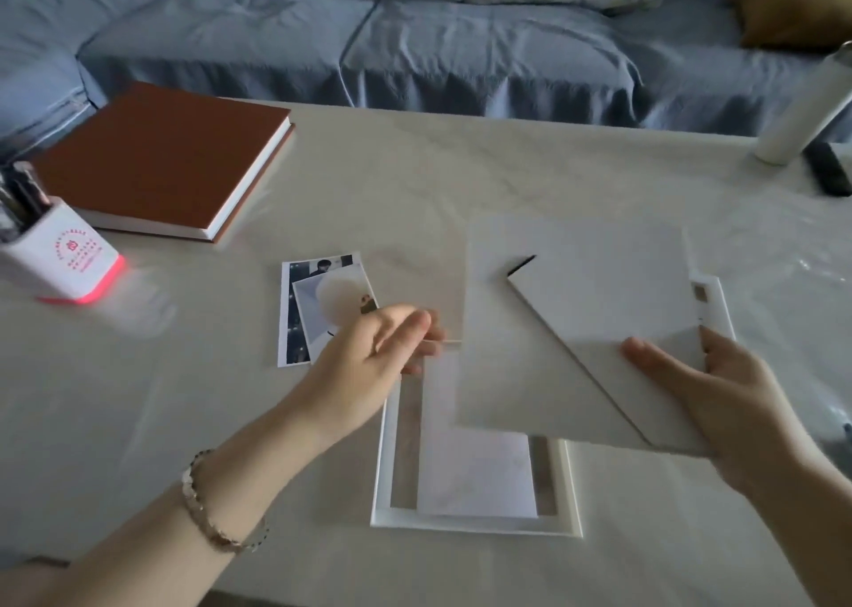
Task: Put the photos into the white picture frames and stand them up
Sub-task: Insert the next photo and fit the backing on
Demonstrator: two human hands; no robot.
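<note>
Thumb over, fingers under, the right grip (728, 399) clamps the backing board (599, 330) above the open white frame (383, 468) at 6 o'clock on the worktop (415, 168); the left grip (369, 353) has near-straight fingers at the board's 9 o'clock edge, pinching or not I cannot tell. Both photos (322, 307) lie loose at 10 o'clock of that frame, so nothing seems framed or stood yet.
</note>
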